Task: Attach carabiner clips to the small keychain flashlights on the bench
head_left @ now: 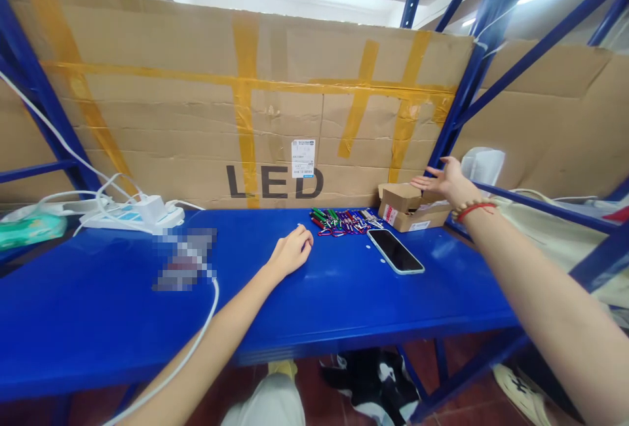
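small cardboard box (410, 206): sits at the back right of the blue table (344, 301), flaps up, tucked against the big cardboard sheet (196, 118) and the rack post (462, 98); the corner likely keeps it from sliding.

right hand (445, 180): open, fingers spread flat, palm down over the box top. holds nothing. cannot tell whether it touches the flap or hovers just above it.

left hand (291, 250): rests on the table near the middle, fingers loosely curled under, nothing seen in it; looks like a prop for the reach across. the two hands are well apart.

just left of the box: a flat pile of small coloured clips (341, 221), red and green mostly, spread out so each one shows. in front of them a phone (396, 251), screen up and dark, inside arm's reach.

far left: power strip (132, 216) with a plug in it, a white cable (196, 341) trailing off the front edge, and a green pack of wipes (29, 229) beside it, away from the working area.
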Motion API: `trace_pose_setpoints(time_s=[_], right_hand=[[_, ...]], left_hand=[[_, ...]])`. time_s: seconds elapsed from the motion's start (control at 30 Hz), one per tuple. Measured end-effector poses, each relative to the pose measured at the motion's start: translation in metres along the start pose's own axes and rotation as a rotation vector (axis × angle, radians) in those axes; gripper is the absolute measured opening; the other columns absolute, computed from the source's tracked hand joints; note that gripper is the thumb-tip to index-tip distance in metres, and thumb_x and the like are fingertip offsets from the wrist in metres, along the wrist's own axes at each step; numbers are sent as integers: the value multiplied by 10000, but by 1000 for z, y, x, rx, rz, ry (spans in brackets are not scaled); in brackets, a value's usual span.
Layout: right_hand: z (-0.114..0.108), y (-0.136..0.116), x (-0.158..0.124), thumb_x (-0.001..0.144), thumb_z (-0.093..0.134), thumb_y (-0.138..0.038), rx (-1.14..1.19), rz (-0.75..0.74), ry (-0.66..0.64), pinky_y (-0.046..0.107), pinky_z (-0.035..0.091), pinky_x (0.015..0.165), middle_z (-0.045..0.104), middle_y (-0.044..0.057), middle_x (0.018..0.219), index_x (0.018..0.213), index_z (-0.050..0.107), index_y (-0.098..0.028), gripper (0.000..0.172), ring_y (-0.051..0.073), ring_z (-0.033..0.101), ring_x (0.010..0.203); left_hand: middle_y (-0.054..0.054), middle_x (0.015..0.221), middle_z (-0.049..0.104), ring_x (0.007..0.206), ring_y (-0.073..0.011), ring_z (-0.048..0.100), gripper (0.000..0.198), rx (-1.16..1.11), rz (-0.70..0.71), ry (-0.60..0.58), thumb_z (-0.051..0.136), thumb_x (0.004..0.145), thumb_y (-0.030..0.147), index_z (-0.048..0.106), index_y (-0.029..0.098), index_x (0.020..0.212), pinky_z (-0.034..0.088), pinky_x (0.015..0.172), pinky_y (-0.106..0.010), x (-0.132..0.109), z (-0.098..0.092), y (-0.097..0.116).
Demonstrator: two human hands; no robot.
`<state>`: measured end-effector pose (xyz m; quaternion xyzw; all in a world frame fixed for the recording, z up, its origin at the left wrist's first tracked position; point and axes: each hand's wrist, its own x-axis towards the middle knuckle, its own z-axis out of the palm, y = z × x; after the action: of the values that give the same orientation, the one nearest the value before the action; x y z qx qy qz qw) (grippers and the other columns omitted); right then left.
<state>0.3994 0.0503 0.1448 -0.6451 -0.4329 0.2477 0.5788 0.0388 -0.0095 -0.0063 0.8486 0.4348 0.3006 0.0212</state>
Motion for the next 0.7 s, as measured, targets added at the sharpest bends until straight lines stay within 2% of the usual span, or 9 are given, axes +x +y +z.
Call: trace_pose_setpoints(time_s=[0.07,0.1,0.17,0.23,0.33,0.4,0.5,0.57,0.7], right_hand=[[12,-2,-11,917,208,-233,186,77,-178,284,473,711,615,221,1035,1088,523,-56,400,124,638,764],[20,-2,-18,904,260,-216,189,77,-210,264,478,709,639,175,996,1057,546,-91,347,112,634,719],[41,2,-32,857,407,-199,33,-5,-246,237,486,667,670,113,886,956,599,-122,228,101,616,634],[63,12,-42,830,475,-212,-153,-114,-310,219,481,631,677,96,826,902,634,-120,197,102,609,618],[92,31,-46,840,476,-307,-555,-251,-301,230,468,686,690,111,910,961,655,-122,285,160,640,780],[103,45,-42,853,445,-391,-870,-216,-326,249,443,776,667,126,1040,1031,650,-124,381,217,615,964],[111,62,-30,835,467,-438,-978,-111,-373,285,419,833,622,188,1124,1086,632,-59,483,276,571,1064],[113,72,-24,826,475,-464,-1002,-63,-372,330,400,878,566,226,1196,1184,563,-30,569,303,528,1121],[125,87,-22,793,437,-606,-1054,-20,-364,431,334,953,426,240,1330,1353,382,-91,763,341,418,1222]], left_hand=[[-4,908,555,788,-114,561,194,12,-13,2,344,836,161,527,214,800,409,644,-222,-1,-3,1],[-3,905,554,783,-112,560,192,15,-18,5,346,834,162,527,214,800,408,643,-221,-1,-4,1],[-2,897,552,787,-111,559,187,19,-27,16,351,830,159,527,214,796,408,653,-219,-1,-5,1],[-1,905,554,802,-111,558,185,22,-41,22,354,827,160,527,216,794,409,661,-217,-2,-5,0],[-1,909,559,829,-114,559,183,24,-87,18,359,829,164,527,218,783,408,661,-215,0,-3,-2],[-2,896,562,848,-118,559,182,27,-133,43,362,833,164,526,215,773,406,667,-218,1,-2,-3],[-9,912,569,879,-133,551,177,46,-241,156,367,841,173,532,213,791,399,661,-227,5,-2,-6],[-10,932,574,886,-142,546,168,34,-333,239,376,843,185,538,216,811,386,634,-228,8,-3,-9],[-5,898,570,803,-142,547,158,-81,-524,351,394,836,204,550,225,824,344,586,-228,13,-5,-17]])
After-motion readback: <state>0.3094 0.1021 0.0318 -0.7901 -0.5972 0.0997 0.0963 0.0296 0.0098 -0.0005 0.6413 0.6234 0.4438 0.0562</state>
